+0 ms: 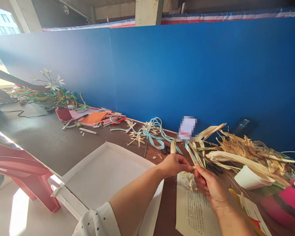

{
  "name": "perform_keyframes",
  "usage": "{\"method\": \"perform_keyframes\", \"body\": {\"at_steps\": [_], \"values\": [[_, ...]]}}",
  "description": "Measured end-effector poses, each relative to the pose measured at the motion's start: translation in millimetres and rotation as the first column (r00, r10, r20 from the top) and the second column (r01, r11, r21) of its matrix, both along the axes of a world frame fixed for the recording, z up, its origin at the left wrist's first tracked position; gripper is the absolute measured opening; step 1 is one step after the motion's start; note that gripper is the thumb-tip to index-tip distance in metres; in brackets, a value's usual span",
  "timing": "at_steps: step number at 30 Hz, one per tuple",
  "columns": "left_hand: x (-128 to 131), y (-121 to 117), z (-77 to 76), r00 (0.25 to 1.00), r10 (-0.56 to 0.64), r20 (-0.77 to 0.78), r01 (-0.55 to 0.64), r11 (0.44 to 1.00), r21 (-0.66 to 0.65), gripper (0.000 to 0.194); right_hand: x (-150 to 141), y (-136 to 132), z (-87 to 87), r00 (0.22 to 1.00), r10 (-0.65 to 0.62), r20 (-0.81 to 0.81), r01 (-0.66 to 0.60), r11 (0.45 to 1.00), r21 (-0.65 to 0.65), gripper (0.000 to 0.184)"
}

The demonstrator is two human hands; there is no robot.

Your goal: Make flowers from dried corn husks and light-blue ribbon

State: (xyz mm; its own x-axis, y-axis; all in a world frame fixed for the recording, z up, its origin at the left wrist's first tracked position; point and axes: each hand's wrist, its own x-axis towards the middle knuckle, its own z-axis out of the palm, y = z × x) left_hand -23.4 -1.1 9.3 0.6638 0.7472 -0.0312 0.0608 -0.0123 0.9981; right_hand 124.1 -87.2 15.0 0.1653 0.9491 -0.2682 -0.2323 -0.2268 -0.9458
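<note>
Husk strips (pixel 196 156) sit between our two hands, over the near right part of the table (pixel 46 137), just above a printed sheet (pixel 194 209). Our left hand (pixel 173 165) pinches the strips' lower end, fingers curled tight, thumb and fingertips closed on the pale stuff. Our right hand (pixel 208 185) is also closed on the same bundle from the right side, thumb up against the strips, other fingers folded under. Hands nearly touching at the pinch point. Strips fan up and away from the grip, one blue ribbon (pixel 189 151) running up among them. Small husk bits hang below the grip, over the sheet.

Right of the hands: a white cup (pixel 248 178), just beside a big heap of dried husks (pixel 248 150) along the far right. Black scissors (pixel 166 150) lie just beyond the left hand; more dark handles show behind the strips, partly hidden. Pink thing (pixel 285 200) at the near right edge, blurred, can't tell what.

Left of the hands: a white tray (pixel 98 177), shallow rim, near edge of the table. Further left along the blue wall (pixel 199 72): light blue ribbon loops (pixel 154 132), small husk stars (pixel 137 137), orange paper (pixel 94 117), a red box (pixel 63 114), white paper flowers (pixel 51 82). Pink chair (pixel 22 170) at near left, off the table. A blurred white card (pixel 186 127) leans on the wall.
</note>
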Motion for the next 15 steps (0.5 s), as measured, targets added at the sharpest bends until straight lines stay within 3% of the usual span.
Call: {"method": "perform_keyframes", "body": {"at_steps": [3, 5, 9, 15], "values": [[-1.6, 6.2, -5.5, 0.997, 0.067, -0.050, -0.066, 0.998, 0.017, 0.023, 10.6, -1.3, 2.9, 0.974, -0.051, -0.220, 0.073, 0.993, 0.094, 0.044], [-2.8, 11.1, -9.3, 0.992, 0.124, -0.030, -0.125, 0.992, -0.033, 0.026, 15.9, -0.3, 2.9, 0.954, -0.131, -0.271, 0.172, 0.976, 0.135, 0.041], [-3.4, 12.6, -9.8, 0.987, 0.123, 0.101, -0.102, 0.976, -0.193, 0.034, 9.8, 3.6, 1.1, 0.958, -0.214, -0.193, 0.232, 0.969, 0.080, 0.039], [-0.7, 1.8, -5.2, 0.982, -0.027, 0.186, 0.068, 0.974, -0.218, 0.031, -8.2, 2.9, 4.2, 0.980, -0.196, -0.033, 0.197, 0.978, 0.069, 0.030]]}}
